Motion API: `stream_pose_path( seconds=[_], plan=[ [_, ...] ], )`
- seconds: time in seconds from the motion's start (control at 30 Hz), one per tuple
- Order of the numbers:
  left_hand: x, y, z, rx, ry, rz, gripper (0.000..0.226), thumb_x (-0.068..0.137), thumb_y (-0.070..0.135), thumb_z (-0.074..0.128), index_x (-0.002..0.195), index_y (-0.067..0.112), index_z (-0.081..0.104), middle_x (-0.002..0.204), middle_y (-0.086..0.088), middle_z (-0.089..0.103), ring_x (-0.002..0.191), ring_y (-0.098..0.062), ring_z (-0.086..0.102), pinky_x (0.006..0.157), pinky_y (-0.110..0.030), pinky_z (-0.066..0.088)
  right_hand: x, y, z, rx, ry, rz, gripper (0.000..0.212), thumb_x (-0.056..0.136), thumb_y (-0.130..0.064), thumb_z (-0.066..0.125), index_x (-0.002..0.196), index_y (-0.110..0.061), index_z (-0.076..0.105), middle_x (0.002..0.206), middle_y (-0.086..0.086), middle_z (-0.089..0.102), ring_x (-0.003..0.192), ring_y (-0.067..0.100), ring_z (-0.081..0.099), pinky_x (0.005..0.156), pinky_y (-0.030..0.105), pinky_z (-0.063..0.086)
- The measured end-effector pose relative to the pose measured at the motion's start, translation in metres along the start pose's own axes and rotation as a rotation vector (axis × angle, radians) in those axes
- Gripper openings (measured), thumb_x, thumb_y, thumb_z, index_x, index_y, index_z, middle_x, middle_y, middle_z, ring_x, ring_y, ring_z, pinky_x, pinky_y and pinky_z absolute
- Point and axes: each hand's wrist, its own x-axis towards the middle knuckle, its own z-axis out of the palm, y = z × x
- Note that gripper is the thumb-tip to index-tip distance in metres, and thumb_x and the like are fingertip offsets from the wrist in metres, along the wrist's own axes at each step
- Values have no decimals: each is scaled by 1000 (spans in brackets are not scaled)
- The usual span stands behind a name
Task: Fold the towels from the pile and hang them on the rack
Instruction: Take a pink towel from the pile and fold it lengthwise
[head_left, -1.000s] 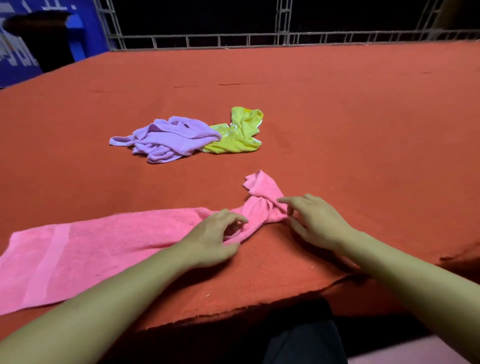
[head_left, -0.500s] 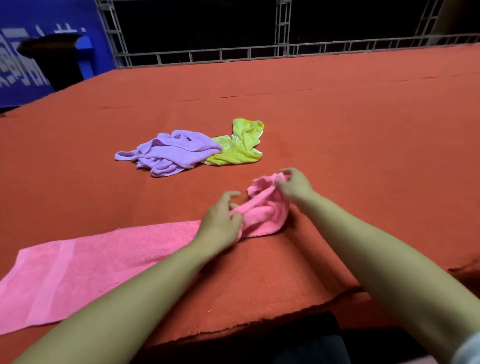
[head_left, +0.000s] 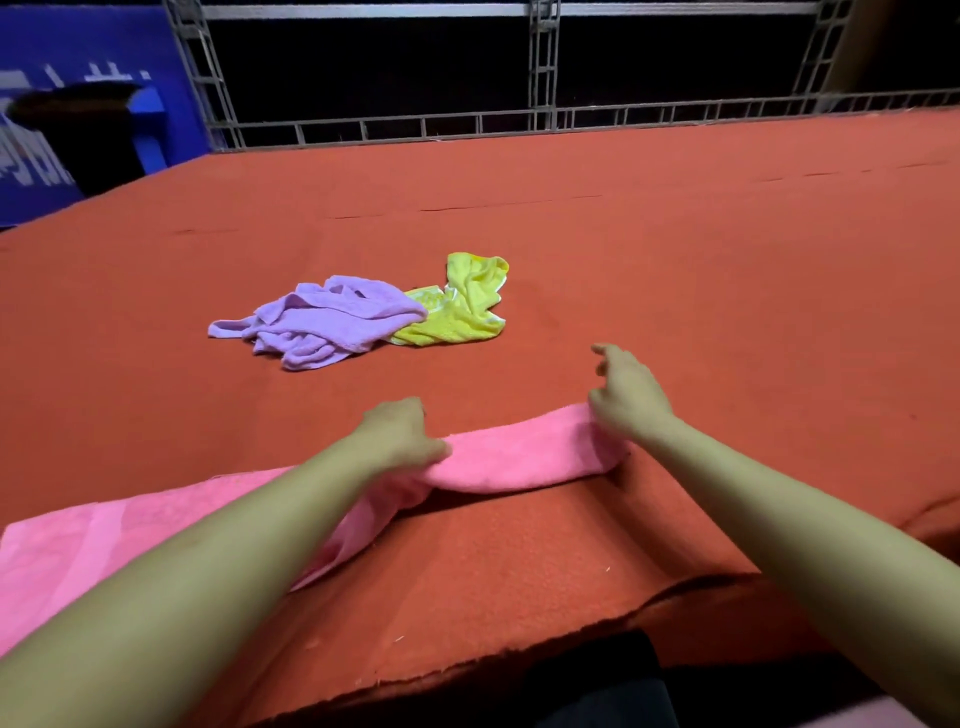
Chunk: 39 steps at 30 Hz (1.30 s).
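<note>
A pink towel (head_left: 519, 457) lies stretched along the near side of the orange-red table (head_left: 727, 291), its left end flat near the left edge. My left hand (head_left: 400, 434) grips the towel's far edge near its middle, fingers curled into the cloth. My right hand (head_left: 626, 397) holds the towel's right end with its lower fingers, while the index finger sticks out free. Farther back lie a crumpled purple towel (head_left: 327, 325) and a crumpled yellow towel (head_left: 462, 306), touching each other. No rack for hanging is plainly in view.
A grey metal truss frame (head_left: 543, 78) runs along the table's far edge. A blue board (head_left: 47, 62) and a dark round object (head_left: 78, 135) stand at the back left. The table's front edge (head_left: 467, 670) is close to my body.
The bunched right end of the pink towel has been pulled out to the right and spread. My right hand moved right, my left hand moved to the towel's far edge.
</note>
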Motion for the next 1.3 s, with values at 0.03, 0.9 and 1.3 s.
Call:
stream_pose_path(
  seconds=[0.03, 0.9, 1.3],
  plan=[
    [-2, 3, 3, 30, -24, 0, 64, 84, 55, 61, 131, 12, 54, 133, -11, 59, 118, -30, 57, 94, -34, 47, -4, -10, 3, 38, 3, -136, 64, 77, -1, 47, 139, -18, 47, 122, 7, 62, 113, 31, 57, 96, 37, 46],
    [-20, -12, 10, -691, 464, 380, 64, 70, 24, 87, 124, 34, 56, 78, 23, 69, 77, -2, 65, 79, -28, 48, -17, -75, -23, 6, -545, -571, 73, 81, -21, 74, 145, -30, 40, 90, -16, 60, 74, 0, 55, 66, 10, 38],
    [-14, -22, 11, -506, 194, 298, 72, 70, 21, 87, 131, 33, 51, 83, 10, 72, 66, 5, 61, 64, -13, 44, -13, -27, -57, -171, -499, -433, 65, 79, -20, 61, 140, -28, 42, 84, -11, 59, 77, 13, 57, 73, 29, 44]
  ],
)
